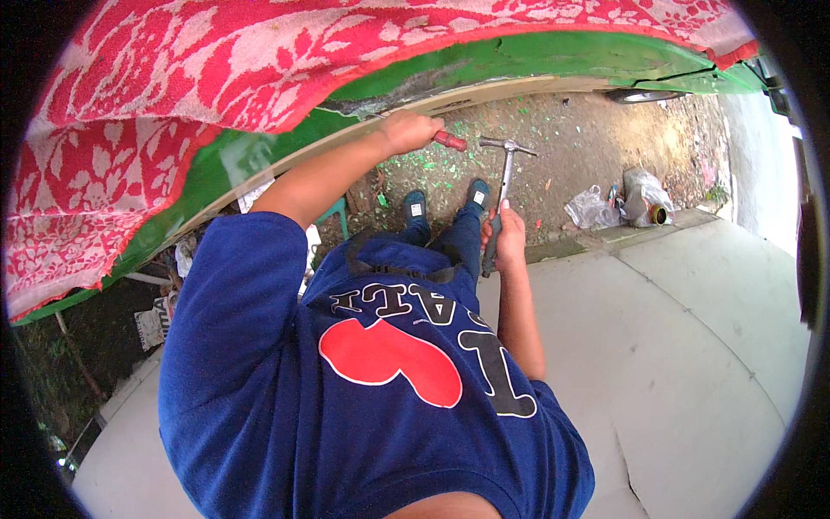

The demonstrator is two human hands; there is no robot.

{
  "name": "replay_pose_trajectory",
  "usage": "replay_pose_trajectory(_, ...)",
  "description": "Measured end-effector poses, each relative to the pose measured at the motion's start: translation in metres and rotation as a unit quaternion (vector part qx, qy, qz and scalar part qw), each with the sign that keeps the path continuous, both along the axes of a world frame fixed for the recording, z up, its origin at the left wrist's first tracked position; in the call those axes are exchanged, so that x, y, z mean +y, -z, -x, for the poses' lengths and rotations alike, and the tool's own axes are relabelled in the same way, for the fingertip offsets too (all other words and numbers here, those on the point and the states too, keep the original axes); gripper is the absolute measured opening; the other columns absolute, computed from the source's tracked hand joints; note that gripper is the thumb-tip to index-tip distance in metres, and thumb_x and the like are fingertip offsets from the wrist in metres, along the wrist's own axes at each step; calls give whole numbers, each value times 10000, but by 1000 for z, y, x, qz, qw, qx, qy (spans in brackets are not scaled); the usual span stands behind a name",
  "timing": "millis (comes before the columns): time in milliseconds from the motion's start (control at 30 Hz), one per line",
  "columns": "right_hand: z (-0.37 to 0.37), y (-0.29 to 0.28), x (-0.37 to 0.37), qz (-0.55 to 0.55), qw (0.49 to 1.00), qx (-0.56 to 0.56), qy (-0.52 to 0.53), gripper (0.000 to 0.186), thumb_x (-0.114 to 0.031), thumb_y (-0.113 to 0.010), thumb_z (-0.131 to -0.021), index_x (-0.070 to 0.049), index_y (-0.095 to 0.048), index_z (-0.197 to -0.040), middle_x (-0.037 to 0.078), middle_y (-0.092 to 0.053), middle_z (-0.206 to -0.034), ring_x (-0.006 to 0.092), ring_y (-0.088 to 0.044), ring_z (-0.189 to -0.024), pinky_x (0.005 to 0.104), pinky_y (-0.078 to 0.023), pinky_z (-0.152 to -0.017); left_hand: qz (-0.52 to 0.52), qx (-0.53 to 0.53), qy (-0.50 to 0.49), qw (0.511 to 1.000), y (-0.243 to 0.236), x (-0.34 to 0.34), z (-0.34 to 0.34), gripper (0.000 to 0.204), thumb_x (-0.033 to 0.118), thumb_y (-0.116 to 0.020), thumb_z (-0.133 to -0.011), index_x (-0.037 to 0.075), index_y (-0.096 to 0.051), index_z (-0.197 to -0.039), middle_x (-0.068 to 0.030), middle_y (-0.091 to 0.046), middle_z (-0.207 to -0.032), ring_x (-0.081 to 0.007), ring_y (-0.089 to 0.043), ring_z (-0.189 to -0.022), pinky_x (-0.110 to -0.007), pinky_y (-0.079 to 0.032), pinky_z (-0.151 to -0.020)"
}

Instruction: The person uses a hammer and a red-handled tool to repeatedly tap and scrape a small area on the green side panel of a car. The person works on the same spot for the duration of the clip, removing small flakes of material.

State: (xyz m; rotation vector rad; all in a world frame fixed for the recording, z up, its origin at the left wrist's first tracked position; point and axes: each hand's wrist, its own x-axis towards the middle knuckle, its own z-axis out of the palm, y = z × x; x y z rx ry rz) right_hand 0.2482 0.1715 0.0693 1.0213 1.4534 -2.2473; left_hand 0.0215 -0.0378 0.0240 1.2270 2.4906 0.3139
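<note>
Hammer (506, 177) in right grip (511, 237), head (509, 145) beyond

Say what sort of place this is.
Looks like an outdoor work spot: dirt ground littered with green chips, loose plastic bags, and a hammer in the right hand.

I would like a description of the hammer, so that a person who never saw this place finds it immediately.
Start at the blue shirt and go up the picture to the shoes. Just right of them, the right hand grips the hammer by its dark handle. Unlike the red tool in the left hand, it has a silvery shaft and T-shaped head.
</note>
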Motion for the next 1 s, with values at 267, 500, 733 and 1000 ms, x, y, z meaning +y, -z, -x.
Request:
replay_pose_trajectory(267,-7,8,-35,40,999,28,23,389,-426,-419,-995,-79,-478,-830,41,-450,-545,172,-455,-428,317,-382,-384,35,9,14,999,-4,0,-1,161,286,-528,-900,152,-608,-943,-127,-682,-784,-347,-668,-712,-482,-524,-629)
replay_pose_trajectory(500,-10,7,-44,51,997,31,40,422,-473,-412,-982,-86,-465,-823,31,-428,-537,165,-446,-426,316,-386,-389,-67,29,-22,997,0,-3,3,171,305,-534,-898,164,-620,-942,-130,-681,-806,-342,-668,-724,-470,-529,-635)
replay_pose_trajectory(733,-9,14,-47,21,998,53,6,428,-470,-416,-989,-88,-480,-806,34,-450,-547,161,-452,-427,308,-383,-382,-15,4,-40,999,4,-5,7,154,234,-575,-853,182,-627,-988,-128,-685,-846,-348,-667,-754,-479,-530,-660)
replay_pose_trajectory(1000,-2,-4,-28,63,990,96,80,441,-493,-421,-985,-84,-468,-829,38,-437,-552,153,-453,-428,296,-394,-378,-70,7,-37,997,-7,-16,-4,128,239,-541,-876,178,-607,-968,-107,-682,-815,-335,-669,-745,-474,-526,-663)
